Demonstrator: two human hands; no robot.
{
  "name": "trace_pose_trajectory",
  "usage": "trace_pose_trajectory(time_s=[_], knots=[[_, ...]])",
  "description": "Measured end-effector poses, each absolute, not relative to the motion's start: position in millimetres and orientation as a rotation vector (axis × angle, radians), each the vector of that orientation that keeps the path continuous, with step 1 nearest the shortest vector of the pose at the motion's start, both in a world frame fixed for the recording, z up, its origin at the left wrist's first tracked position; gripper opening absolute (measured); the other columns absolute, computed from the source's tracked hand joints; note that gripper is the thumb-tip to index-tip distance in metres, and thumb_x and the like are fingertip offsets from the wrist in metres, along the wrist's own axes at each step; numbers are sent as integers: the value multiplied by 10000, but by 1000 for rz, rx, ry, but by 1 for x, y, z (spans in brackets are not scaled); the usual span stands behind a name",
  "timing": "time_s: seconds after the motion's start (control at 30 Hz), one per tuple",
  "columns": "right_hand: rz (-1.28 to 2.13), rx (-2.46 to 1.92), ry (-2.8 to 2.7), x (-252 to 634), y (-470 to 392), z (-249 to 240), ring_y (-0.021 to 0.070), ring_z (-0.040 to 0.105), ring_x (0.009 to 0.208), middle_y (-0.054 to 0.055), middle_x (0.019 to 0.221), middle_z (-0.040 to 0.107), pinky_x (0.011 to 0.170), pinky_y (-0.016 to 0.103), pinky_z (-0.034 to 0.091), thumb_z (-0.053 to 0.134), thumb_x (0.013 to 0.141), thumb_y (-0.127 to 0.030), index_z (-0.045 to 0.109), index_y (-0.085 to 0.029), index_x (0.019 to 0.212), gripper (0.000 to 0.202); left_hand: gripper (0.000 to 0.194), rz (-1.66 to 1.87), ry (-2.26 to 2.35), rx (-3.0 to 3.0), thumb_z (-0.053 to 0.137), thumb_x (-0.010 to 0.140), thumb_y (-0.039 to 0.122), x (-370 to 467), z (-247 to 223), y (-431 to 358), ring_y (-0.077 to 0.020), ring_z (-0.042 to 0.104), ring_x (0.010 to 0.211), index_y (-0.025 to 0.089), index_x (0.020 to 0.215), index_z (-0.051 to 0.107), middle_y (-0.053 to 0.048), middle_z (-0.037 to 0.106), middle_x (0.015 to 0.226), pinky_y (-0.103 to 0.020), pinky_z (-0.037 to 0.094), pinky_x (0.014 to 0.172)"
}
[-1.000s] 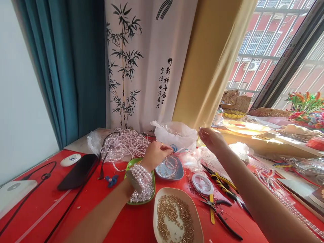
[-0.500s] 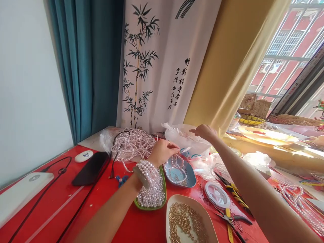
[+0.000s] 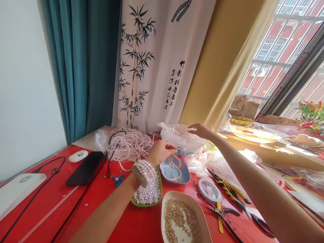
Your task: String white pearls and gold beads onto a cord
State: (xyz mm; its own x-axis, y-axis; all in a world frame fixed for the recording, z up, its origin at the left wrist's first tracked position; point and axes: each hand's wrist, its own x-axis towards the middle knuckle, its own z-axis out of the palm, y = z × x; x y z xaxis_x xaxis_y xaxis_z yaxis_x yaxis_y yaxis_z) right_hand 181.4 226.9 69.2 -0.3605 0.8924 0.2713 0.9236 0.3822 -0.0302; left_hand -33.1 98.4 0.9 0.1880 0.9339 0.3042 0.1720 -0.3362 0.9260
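Observation:
My left hand [image 3: 162, 152], with a pearl bracelet [image 3: 144, 170] and a bangle [image 3: 138, 176] on its wrist, pinches a strand of pale pink beads [image 3: 174, 162]. The strand hangs into the blue tray [image 3: 186, 173], where a loop of it lies. My right hand [image 3: 201, 131] is raised near the white plastic bag [image 3: 186, 140], its fingers bent towards each other. Anything between those fingertips is too fine to make out. Under my left wrist is a green tray [image 3: 160, 192] of loose pearl beads [image 3: 148, 194]. Closer to me stands a cream tray [image 3: 165, 233] of gold beads [image 3: 177, 212].
Heaped bead strands [image 3: 131, 143] lie at the back. On the left are a black phone [image 3: 84, 168], a white device [image 3: 22, 192] and cables. Below my right arm are a spool [image 3: 209, 189], black-handled pliers [image 3: 222, 212] and yellow-handled pliers [image 3: 229, 192]. The red tabletop [image 3: 106, 209] shows between them.
The view has shifted slightly to the right, so everything appears farther left. My right hand's fingers have altered their bend a little. My left hand keeps its pinch on the bead strand.

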Motion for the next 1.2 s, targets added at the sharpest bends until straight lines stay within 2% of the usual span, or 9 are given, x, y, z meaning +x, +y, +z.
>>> trace_pose_trajectory(time_s=[0.07,0.23,0.33,0.43,0.57,0.8,0.97,1.07,1.2], knots=[[-189,-1637,-2379,182,225,69,189,596,814,63,905,667,721,277,418,372,820,-354,660,-180,905,346,228,1212,1056,1678,616,619,274,-32,1,98,-173,605,654,109,771,659,-94,668,709,-272,469,615],[-242,-1635,-2421,184,220,69,202,534,979,63,989,640,823,299,370,435,791,-270,619,-202,977,271,217,1209,1053,1681,614,619,270,-31,1,96,-164,602,654,121,769,662,-81,669,704,-259,465,608],[-235,-1698,-2454,186,220,65,199,556,934,72,951,650,808,317,381,311,843,-282,631,-198,912,338,206,1199,1050,1680,610,620,265,-31,2,95,-161,602,641,128,764,664,-77,670,700,-259,465,607],[-263,-1803,-2452,190,220,59,281,455,1086,103,1155,546,879,418,320,332,831,-350,621,-204,946,343,205,1206,1056,1701,607,621,260,-31,2,94,-164,603,652,123,762,665,-84,670,709,-263,464,617],[-240,-1916,-2457,196,215,54,349,226,1235,128,1362,290,945,516,211,253,827,-477,348,-165,1282,560,223,1198,1054,1719,602,629,263,-31,3,94,-165,600,644,111,779,662,-98,669,716,-268,460,605],[-387,-1767,-2674,217,171,43,272,74,1285,115,1395,202,1027,453,89,234,754,-638,175,-126,1350,788,207,1241,957,1650,617,633,247,-31,0,96,-170,610,701,115,789,651,-94,667,747,-287,470,666],[-749,-1413,-2516,228,113,38,311,88,1278,142,1406,157,1005,499,147,373,738,-602,239,-147,1326,755,290,1164,803,1387,682,584,226,-26,11,86,-135,598,643,85,828,612,-65,646,655,-284,461,681],[-617,-1293,-2445,217,59,32,267,266,1233,121,1396,191,936,458,332,397,815,-423,241,-203,1316,569,391,965,717,1320,704,563,254,-16,12,72,-106,577,595,82,897,596,-46,633,637,-261,443,651],[-405,-1070,-2512,201,-14,14,219,307,1211,69,1354,268,897,381,408,452,813,-264,463,-263,1142,329,443,631,553,1364,708,550,283,10,-5,47,-96,552,551,102,940,599,-22,613,604,-234,408,586]])
